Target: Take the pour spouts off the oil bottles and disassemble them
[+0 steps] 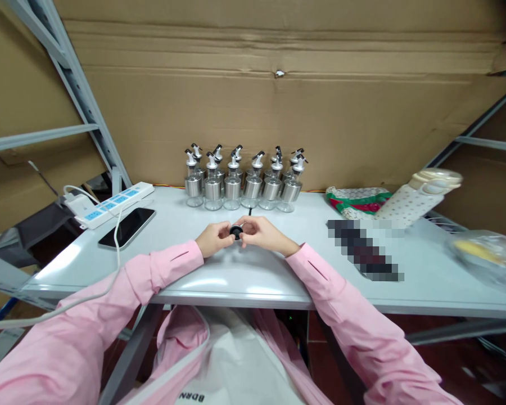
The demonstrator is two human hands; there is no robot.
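A small round black stopper-like piece with a pale rim is pinched between my two hands, above the table. My left hand closes on its left side with thumb and fingertips. From the right, my right hand grips it too, with curled fingers. A thin black tip sticks up just behind the right fingers; whether it belongs to the held piece, I cannot tell. Beyond my hands stand several upright glass-and-steel oil bottles, close together in two rows. Each visible one carries a silver pour spout with a black lever.
At the left lie a phone and a white power strip, with a white cable crossing my left sleeve. On the right are a patterned tumbler, a red-green bag, a blurred dark item and a plastic bag. Cardboard backs the table.
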